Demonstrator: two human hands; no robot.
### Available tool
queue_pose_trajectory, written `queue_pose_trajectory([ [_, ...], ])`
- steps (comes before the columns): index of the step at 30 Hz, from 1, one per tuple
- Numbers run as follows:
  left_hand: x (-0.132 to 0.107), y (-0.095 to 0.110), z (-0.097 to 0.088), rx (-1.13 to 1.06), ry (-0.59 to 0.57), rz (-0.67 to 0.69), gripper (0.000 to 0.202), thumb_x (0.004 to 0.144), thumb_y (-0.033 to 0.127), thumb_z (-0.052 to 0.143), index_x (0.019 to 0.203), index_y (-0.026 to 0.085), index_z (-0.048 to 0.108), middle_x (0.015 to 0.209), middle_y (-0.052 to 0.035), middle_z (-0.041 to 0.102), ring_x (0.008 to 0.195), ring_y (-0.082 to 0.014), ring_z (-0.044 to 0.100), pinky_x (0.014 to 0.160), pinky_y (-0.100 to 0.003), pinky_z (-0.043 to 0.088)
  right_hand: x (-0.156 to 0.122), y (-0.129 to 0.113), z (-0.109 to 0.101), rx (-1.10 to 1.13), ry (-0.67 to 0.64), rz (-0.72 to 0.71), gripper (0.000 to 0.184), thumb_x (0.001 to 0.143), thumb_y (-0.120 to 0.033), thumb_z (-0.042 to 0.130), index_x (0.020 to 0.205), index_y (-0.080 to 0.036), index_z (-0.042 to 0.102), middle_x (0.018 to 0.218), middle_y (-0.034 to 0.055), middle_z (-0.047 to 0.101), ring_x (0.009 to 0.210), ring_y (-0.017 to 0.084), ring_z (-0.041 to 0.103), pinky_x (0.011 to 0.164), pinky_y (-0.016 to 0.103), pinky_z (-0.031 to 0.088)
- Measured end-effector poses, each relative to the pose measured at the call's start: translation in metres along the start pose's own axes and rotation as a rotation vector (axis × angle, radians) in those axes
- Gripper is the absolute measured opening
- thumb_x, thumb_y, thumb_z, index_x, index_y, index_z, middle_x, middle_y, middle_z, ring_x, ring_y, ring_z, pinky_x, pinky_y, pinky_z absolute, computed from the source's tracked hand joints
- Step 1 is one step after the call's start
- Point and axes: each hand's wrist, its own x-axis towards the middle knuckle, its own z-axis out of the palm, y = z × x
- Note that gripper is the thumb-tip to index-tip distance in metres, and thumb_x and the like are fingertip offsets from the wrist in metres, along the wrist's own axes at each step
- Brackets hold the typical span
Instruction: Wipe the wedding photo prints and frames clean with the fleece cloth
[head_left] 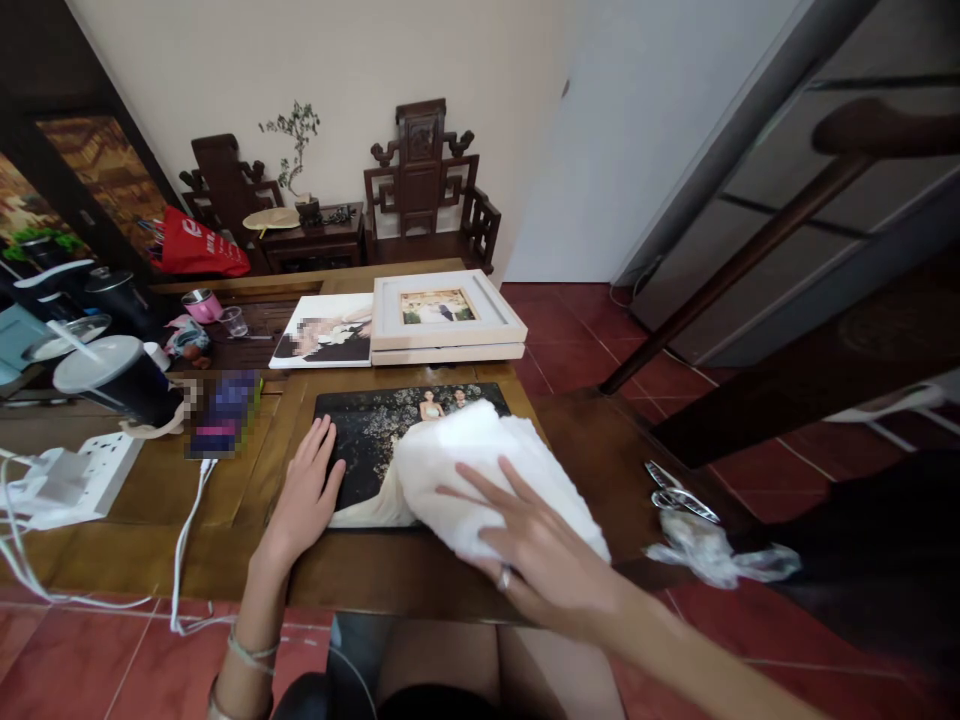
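A dark-backed wedding photo panel (367,480) lies on the wooden table. It pictures two people and a long pale gown. My left hand (304,490) rests flat on the panel's left edge, fingers stretched out and holding nothing. Under my right hand (532,540) is a thick white cloth (450,455), held against the panel's right part with the fingers spread over it. The cloth hides that side of the picture.
Behind the panel are a second photo panel (326,335) and stacked pale frames (450,345). To the left stand a lidded dark tumbler (124,385), a phone (225,415) on a cable and a white power strip (97,470). Scissors (682,500) and crumpled plastic (701,548) lie right.
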Motion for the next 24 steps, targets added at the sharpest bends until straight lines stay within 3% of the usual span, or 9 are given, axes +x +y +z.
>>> queue_pose_trajectory([
  [5,0.001,0.0,-0.001,-0.007,0.019,0.019,0.052,0.098,0.035,0.032,0.147,0.019,0.025,0.155,-0.0112,0.026,0.144,-0.0211,0.019,0.116,-0.048,0.022,0.05,0.06,-0.007,-0.094,0.044,0.117,0.031,0.096,-0.024,0.037,0.089,-0.014,0.066,0.105,0.0171,0.069,0.136,0.031,0.033,0.111,0.062,0.019],
  [8,0.001,0.0,-0.001,-0.021,0.039,0.025,0.05,0.098,0.035,0.032,0.144,0.017,0.03,0.153,-0.012,0.029,0.143,-0.021,0.021,0.116,-0.047,0.021,0.071,0.08,-0.006,-0.137,0.07,0.182,0.034,0.097,-0.027,0.036,0.09,-0.011,0.065,0.104,0.0197,0.067,0.135,0.033,0.034,0.109,0.063,0.021],
  [11,0.001,0.001,-0.001,-0.042,0.045,0.018,0.049,0.098,0.034,0.03,0.144,0.018,0.03,0.153,-0.0116,0.03,0.143,-0.0212,0.022,0.116,-0.048,0.022,0.066,0.07,-0.004,-0.134,0.077,0.186,0.033,0.096,-0.026,0.037,0.087,-0.012,0.066,0.112,0.0211,0.065,0.136,0.034,0.032,0.108,0.064,0.02],
  [15,0.002,0.002,0.0,-0.039,0.047,0.036,0.049,0.098,0.032,0.03,0.145,0.02,0.028,0.154,-0.0112,0.029,0.143,-0.0222,0.022,0.116,-0.05,0.022,0.022,0.02,0.0,-0.033,0.055,0.091,0.026,0.089,-0.019,0.043,0.076,-0.017,0.066,0.134,0.0121,0.055,0.139,0.033,0.026,0.11,0.065,0.016],
  [19,0.002,0.003,0.0,-0.033,0.04,0.039,0.049,0.098,0.031,0.031,0.145,0.02,0.028,0.153,-0.0116,0.029,0.143,-0.0225,0.021,0.115,-0.05,0.022,-0.014,-0.017,-0.001,0.009,0.032,-0.008,0.024,0.082,-0.01,0.045,0.07,-0.019,0.064,0.138,0.0072,0.052,0.14,0.031,0.023,0.113,0.063,0.014],
  [21,0.002,0.003,-0.001,-0.035,0.039,0.035,0.049,0.097,0.031,0.031,0.145,0.02,0.028,0.153,-0.0112,0.029,0.143,-0.0224,0.021,0.115,-0.05,0.023,-0.015,-0.017,-0.002,0.019,0.012,-0.016,0.025,0.083,-0.011,0.044,0.071,-0.019,0.064,0.136,0.0085,0.054,0.139,0.03,0.026,0.113,0.062,0.015],
  [24,0.002,0.003,-0.001,-0.045,0.04,0.036,0.049,0.097,0.032,0.032,0.145,0.022,0.029,0.153,-0.0103,0.029,0.143,-0.0224,0.021,0.115,-0.049,0.023,0.007,0.007,-0.005,0.013,0.0,0.05,0.026,0.09,-0.018,0.043,0.078,-0.019,0.066,0.123,0.013,0.062,0.136,0.03,0.033,0.112,0.06,0.018],
])
